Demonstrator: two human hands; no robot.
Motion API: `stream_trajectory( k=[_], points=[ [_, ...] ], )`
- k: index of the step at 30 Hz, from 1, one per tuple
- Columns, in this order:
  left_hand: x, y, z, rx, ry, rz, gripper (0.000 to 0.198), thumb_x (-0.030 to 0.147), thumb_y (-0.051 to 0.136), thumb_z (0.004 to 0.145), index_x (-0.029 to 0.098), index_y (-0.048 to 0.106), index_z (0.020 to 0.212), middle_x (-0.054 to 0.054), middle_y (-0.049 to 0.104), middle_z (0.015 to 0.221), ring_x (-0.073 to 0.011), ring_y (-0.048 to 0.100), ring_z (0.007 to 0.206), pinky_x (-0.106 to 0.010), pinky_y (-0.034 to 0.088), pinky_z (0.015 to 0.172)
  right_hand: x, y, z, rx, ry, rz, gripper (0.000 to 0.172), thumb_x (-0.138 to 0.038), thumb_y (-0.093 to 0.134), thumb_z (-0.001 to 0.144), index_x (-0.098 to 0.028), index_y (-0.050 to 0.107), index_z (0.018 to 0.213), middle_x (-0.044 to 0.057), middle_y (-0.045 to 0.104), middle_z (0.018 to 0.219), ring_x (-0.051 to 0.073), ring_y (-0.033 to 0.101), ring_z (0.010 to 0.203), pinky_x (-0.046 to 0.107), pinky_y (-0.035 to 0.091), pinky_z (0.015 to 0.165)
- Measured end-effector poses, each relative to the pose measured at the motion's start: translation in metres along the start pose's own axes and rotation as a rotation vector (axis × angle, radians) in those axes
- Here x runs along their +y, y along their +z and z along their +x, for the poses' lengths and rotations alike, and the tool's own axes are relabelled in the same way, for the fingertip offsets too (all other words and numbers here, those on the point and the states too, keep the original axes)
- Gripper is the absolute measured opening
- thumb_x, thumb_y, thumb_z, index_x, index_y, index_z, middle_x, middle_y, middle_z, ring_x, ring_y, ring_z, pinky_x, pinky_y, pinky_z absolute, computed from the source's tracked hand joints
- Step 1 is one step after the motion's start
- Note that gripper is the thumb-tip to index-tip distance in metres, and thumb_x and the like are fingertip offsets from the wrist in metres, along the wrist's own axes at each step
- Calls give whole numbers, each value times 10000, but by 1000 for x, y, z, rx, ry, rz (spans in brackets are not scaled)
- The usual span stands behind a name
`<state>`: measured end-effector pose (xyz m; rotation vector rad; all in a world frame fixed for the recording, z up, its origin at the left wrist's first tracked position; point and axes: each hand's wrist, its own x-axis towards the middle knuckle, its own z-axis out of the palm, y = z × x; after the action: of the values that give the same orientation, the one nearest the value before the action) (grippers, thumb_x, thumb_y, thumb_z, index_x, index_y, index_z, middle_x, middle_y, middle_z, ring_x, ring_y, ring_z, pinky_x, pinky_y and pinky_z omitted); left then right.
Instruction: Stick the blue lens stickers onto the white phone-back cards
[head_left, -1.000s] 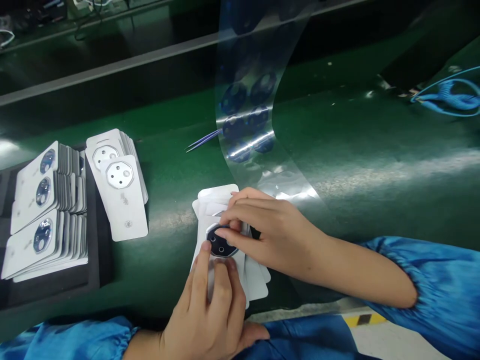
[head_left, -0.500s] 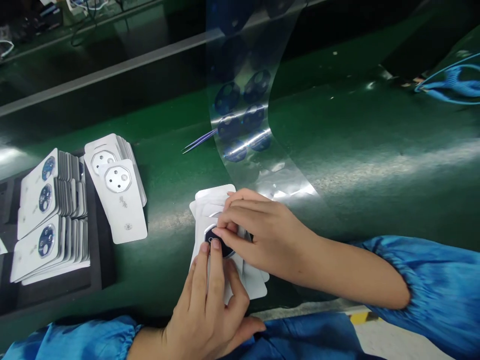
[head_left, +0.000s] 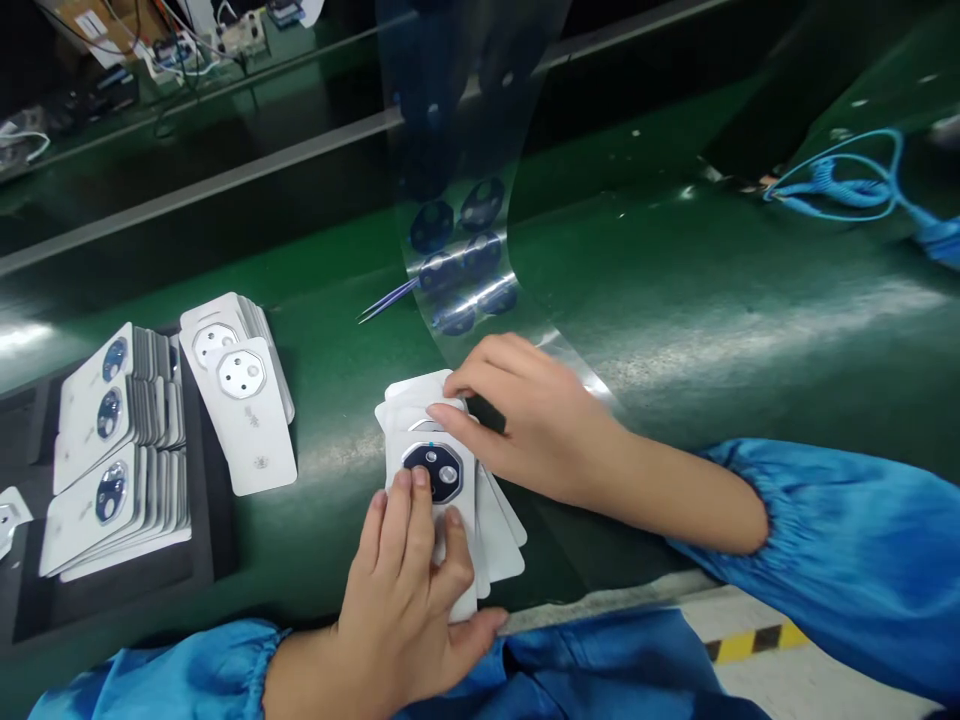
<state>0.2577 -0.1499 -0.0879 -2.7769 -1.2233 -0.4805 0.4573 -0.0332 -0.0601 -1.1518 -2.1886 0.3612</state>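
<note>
A small fanned stack of white cards [head_left: 495,520] lies on the green belt in front of me. The top card carries a dark octagonal lens sticker [head_left: 433,472]. My left hand [head_left: 409,590] lies flat on this card, fingertips just below the sticker, thumb at the card's lower edge. My right hand [head_left: 525,415] hovers over the stack's upper part, fingers curled, with a small dark thing pinched under them that I cannot make out. A clear film strip [head_left: 465,250] with several dark stickers curves up behind the stack.
On a black foam tray [head_left: 112,590] at the left stand rows of finished cards [head_left: 112,480], with blank cards [head_left: 244,410] leaning beside them. Blue tweezers [head_left: 386,298] lie by the film. A blue coiled cord [head_left: 840,185] sits far right. A yellow-black floor stripe [head_left: 750,640] shows below the belt edge.
My right hand has lifted off the sticker and drawn back up and right, leaving it uncovered on the top card. My left fingers have slid down just below the sticker.
</note>
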Motion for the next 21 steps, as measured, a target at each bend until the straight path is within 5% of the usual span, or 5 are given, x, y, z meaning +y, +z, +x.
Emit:
stream_trajectory(
  k=[5, 12, 17, 21],
  points=[
    [-7, 4, 2, -29, 36, -149, 675, 524, 550, 897, 44, 463, 1363, -329, 163, 1598, -521, 119, 1513, -653, 181, 1184, 5, 23, -2, -22, -58, 85, 140, -229, 547, 1002, -173, 613, 891, 68, 614, 865, 219, 537, 810, 373, 487, 777],
    [-2, -3, 1, -210, -25, -208, 1179, 550, 739, 667, 110, 165, 1598, -313, -137, 1641, -557, 35, 1505, -736, 228, 1141, 1, 24, -3, 67, -108, 177, 197, -250, 512, 1016, -197, 621, 861, 38, 634, 815, 205, 601, 781, 357, 490, 768],
    [-5, 17, -11, -140, -184, -230, 974, 498, 694, 859, 268, 137, 1624, -226, -82, 1675, -509, 74, 1507, -658, 307, 1164, 10, 29, 4, -12, 70, 313, 362, -519, 547, 960, -255, 684, 754, 5, 650, 735, 191, 663, 656, 305, 537, 591],
    [9, 43, -33, -133, -528, -328, 1020, 433, 648, 922, 247, -65, 1627, -206, 172, 1655, -375, 361, 1463, -458, 506, 1095, 21, 34, -1, -18, 127, 289, 408, -615, 580, 891, -272, 710, 713, 4, 691, 733, 197, 680, 601, 291, 557, 526]
  ],
)
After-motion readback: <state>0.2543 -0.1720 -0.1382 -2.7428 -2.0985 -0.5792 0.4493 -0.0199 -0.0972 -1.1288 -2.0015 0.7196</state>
